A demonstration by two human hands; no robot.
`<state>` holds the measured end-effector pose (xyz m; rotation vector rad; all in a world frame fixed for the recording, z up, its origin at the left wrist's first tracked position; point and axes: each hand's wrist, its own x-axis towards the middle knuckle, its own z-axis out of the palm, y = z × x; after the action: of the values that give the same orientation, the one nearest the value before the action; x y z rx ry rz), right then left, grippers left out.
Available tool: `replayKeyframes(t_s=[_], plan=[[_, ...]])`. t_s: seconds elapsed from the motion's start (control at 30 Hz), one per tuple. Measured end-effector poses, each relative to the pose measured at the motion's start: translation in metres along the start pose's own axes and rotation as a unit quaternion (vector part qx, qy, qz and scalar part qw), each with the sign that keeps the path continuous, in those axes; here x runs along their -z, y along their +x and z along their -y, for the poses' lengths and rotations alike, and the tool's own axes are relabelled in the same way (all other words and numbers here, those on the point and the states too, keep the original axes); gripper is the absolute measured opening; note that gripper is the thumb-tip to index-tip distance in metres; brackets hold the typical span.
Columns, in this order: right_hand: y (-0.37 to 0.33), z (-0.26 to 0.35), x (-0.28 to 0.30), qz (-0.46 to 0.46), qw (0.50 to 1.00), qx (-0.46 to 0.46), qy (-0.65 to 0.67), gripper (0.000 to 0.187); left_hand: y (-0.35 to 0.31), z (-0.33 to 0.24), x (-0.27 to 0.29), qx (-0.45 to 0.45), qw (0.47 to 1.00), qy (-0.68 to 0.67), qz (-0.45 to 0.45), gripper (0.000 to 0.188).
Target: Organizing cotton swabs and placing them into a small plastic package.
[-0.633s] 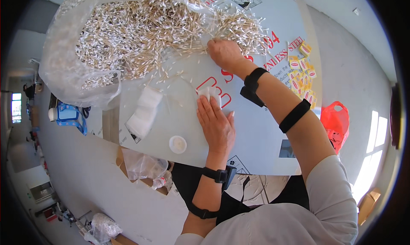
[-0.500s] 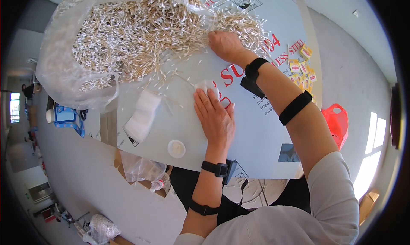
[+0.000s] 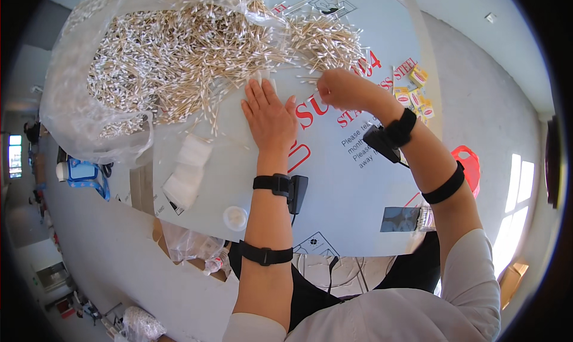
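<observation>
My left hand (image 3: 271,118) lies with its fingers stretched out over a small whitish translucent piece, perhaps a plastic bag (image 3: 262,79), at the near edge of a big heap of cotton swabs (image 3: 179,55). To its right, just above the table, my right hand (image 3: 352,94) is curled with its fingertips turned down and hidden; what they hold does not show. A smaller heap of cotton swabs (image 3: 327,40) lies beyond that hand. Two stacks of flat whitish plastic bags (image 3: 185,184) rest left of my left forearm.
A large clear plastic bag (image 3: 65,115) surrounds the big heap. A round white dish (image 3: 235,218) sits near the front edge of the sheet-covered table (image 3: 334,193). Small yellow packets (image 3: 419,76) lie at the right, and a red plastic bag (image 3: 468,166) hangs beyond the edge.
My left hand has moved forward and left, up to the heap's edge. My right hand has drawn back from the smaller heap, toward the right. The view has shifted a little.
</observation>
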<state>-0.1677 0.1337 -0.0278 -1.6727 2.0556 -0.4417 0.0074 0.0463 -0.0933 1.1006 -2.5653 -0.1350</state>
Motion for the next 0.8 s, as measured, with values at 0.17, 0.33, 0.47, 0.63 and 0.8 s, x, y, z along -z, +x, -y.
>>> replayKeyframes(t_s=[0.17, 0.33, 0.47, 0.63, 0.8], plan=[[-0.016, -0.035, -0.013, -0.093, 0.984, -0.007, 0.155, 0.021, -0.029, -0.018, 0.006, -0.052, 0.997, -0.034, 0.039, 0.069], [0.022, -0.055, -0.002, -0.165, 0.978, 0.011, 0.128, 0.031, -0.01, -0.021, 0.0, -0.069, 0.997, -0.017, 0.016, 0.071], [0.04, -0.048, 0.005, -0.115, 0.986, -0.013, 0.118, 0.033, 0.018, -0.014, -0.014, -0.139, 0.99, -0.034, 0.019, 0.069], [0.039, -0.052, 0.007, -0.099, 0.97, 0.002, 0.222, 0.033, 0.041, -0.021, -0.01, -0.24, 0.968, -0.043, 0.053, 0.061], [0.001, -0.061, 0.009, -0.168, 0.959, -0.005, 0.227, 0.03, -0.005, -0.046, 0.009, -0.332, 0.93, -0.087, 0.13, 0.06]])
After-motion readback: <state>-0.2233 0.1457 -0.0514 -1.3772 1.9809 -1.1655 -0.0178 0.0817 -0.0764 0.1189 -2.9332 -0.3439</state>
